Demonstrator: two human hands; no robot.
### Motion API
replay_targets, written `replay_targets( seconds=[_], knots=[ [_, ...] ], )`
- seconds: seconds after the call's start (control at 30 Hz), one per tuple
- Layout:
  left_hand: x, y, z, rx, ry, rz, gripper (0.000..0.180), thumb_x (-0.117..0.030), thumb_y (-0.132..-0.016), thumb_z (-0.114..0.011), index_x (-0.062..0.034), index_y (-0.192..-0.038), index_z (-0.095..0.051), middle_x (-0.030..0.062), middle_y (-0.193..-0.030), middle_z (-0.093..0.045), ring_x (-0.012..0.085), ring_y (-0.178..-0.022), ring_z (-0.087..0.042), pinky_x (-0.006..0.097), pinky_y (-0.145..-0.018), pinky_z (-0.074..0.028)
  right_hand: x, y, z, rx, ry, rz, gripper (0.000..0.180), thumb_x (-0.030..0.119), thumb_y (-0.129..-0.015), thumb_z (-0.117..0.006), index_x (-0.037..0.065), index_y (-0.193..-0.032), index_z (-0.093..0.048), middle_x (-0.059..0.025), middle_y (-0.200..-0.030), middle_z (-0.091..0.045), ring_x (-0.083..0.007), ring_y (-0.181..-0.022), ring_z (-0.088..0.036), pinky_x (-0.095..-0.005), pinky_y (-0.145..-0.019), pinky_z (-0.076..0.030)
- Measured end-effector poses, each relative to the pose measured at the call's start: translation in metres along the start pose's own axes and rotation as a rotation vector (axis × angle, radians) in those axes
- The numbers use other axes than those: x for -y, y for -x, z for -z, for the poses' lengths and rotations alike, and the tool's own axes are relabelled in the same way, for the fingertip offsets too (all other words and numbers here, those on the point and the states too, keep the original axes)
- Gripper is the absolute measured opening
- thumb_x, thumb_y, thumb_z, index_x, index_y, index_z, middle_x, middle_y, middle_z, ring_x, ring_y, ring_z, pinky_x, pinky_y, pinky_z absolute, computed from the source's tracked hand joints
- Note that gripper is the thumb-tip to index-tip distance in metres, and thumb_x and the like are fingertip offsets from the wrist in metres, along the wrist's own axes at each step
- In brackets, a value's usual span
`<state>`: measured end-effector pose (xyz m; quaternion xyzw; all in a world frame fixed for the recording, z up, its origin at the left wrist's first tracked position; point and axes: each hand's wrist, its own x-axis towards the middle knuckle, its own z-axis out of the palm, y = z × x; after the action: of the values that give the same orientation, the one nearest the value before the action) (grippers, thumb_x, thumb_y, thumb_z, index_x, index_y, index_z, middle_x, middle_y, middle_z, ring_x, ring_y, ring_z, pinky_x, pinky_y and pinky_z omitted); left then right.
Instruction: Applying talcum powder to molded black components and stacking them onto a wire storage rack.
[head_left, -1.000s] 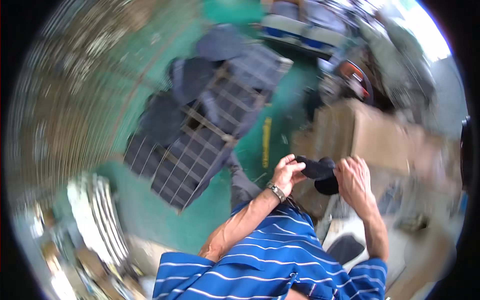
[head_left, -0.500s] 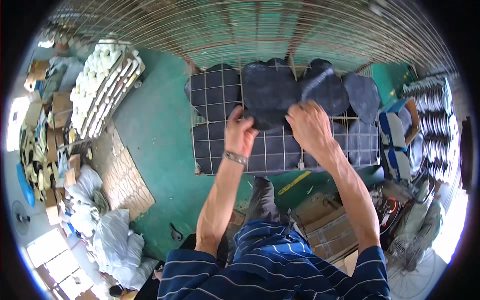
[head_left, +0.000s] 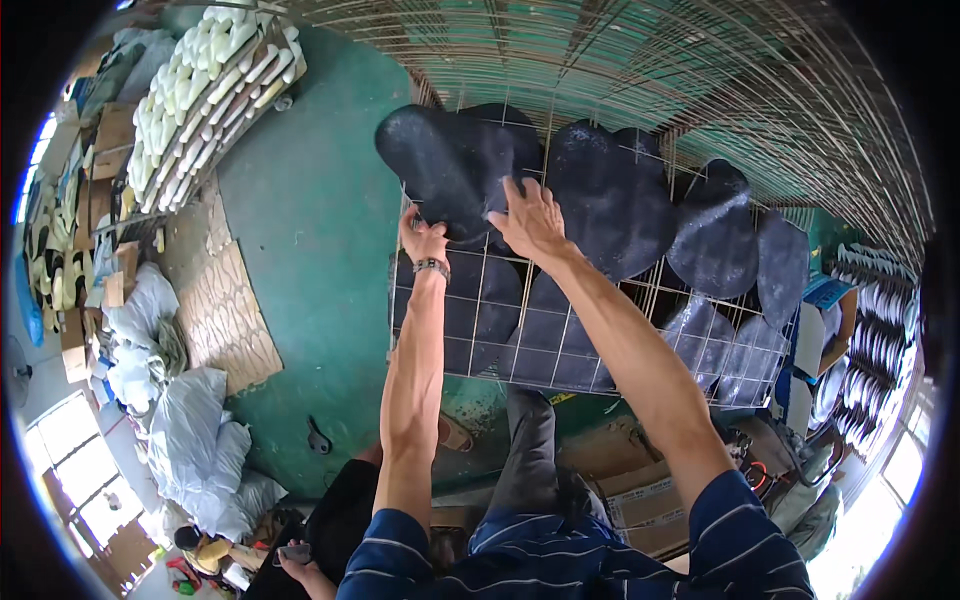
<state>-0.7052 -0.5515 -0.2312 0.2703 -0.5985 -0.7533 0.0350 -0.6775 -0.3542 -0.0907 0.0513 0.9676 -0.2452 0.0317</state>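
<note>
A large dark rounded pad [head_left: 435, 160] with a dusty surface leans over the left end of a wire-mesh rack [head_left: 470, 298]. My left hand [head_left: 424, 240], with a bracelet on its wrist, has its thumb and fingers at the pad's lower left edge, pinching it. On the pad's lower right side, my right hand [head_left: 532, 222] rests with fingers spread and thumb out. Right of it stands another large dark pad [head_left: 612, 205]. Farther right are a pad with a pale dusty streak [head_left: 712, 235] and a narrower one [head_left: 782, 265]. More dark pads sit behind the rack's front mesh.
Beyond the rack rises a tall wire grid [head_left: 640, 60]. A cart of pale foam pieces [head_left: 215, 100] stands at far left, above plywood [head_left: 232, 315] and white sacks [head_left: 205, 425]. At lower left, another person's hand [head_left: 300, 570] holds a phone. Cardboard [head_left: 640, 510] lies near my legs.
The view has shifted, so the rack appears lower and farther right. Both hands have moved from the rack's second pad to the pad at its left end, which now leans outward.
</note>
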Motion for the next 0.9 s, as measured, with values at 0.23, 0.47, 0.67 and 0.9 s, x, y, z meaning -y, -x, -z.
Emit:
replay_targets(
  seconds=[0.23, 0.47, 0.67, 0.9],
  knots=[
    [0.057, 0.016, -0.022, -0.185, -0.882, -0.349, 0.061, 0.012, -0.071, -0.070, -0.0134, -0.126, -0.059, 0.0101, -0.111, -0.055, 0.0253, -0.094, -0.060, 0.041, -0.087, -0.051, -0.108, 0.113, -0.011, -0.008, -0.183, -0.100, 0.059, 0.014, -0.089, -0.070, 0.000, -0.142, -0.050, -0.0268, -0.142, -0.051, -0.0450, -0.131, -0.050, -0.0497, -0.110, -0.043],
    [0.027, 0.028, -0.018, 0.353, -1.289, -0.938, 0.043, 0.004, -0.075, -0.064, -0.0138, -0.115, -0.066, 0.0109, -0.108, -0.068, 0.0348, -0.105, -0.064, 0.048, -0.094, -0.048, -0.183, 0.339, 0.011, 0.126, -0.155, -0.443, 0.057, 0.014, -0.087, -0.072, -0.001, -0.138, -0.053, -0.0259, -0.135, -0.056, -0.0440, -0.126, -0.053, -0.0488, -0.108, -0.044],
    [0.040, 0.035, 0.003, 0.082, -1.065, -0.803, 0.043, -0.016, -0.104, -0.051, -0.0019, -0.144, -0.049, 0.0234, -0.148, -0.051, 0.0420, -0.137, -0.048, 0.049, -0.113, -0.041, -0.191, 0.510, -0.021, 0.017, -0.107, -0.696, 0.050, 0.017, -0.087, -0.070, 0.001, -0.132, -0.056, -0.0216, -0.123, -0.065, -0.0407, -0.117, -0.060, -0.0461, -0.100, -0.051],
    [0.027, 0.178, -0.041, 0.501, -1.096, -1.037, 0.055, -0.042, -0.105, -0.049, -0.0021, -0.143, -0.048, 0.0260, -0.147, -0.049, 0.0454, -0.134, -0.048, 0.053, -0.113, -0.038, -0.140, 0.616, -0.007, -0.016, -0.355, -1.161, 0.042, 0.023, -0.088, -0.066, 0.001, -0.124, -0.065, -0.0217, -0.125, -0.066, -0.0402, -0.120, -0.061, -0.0480, -0.102, -0.050]
  ],
)
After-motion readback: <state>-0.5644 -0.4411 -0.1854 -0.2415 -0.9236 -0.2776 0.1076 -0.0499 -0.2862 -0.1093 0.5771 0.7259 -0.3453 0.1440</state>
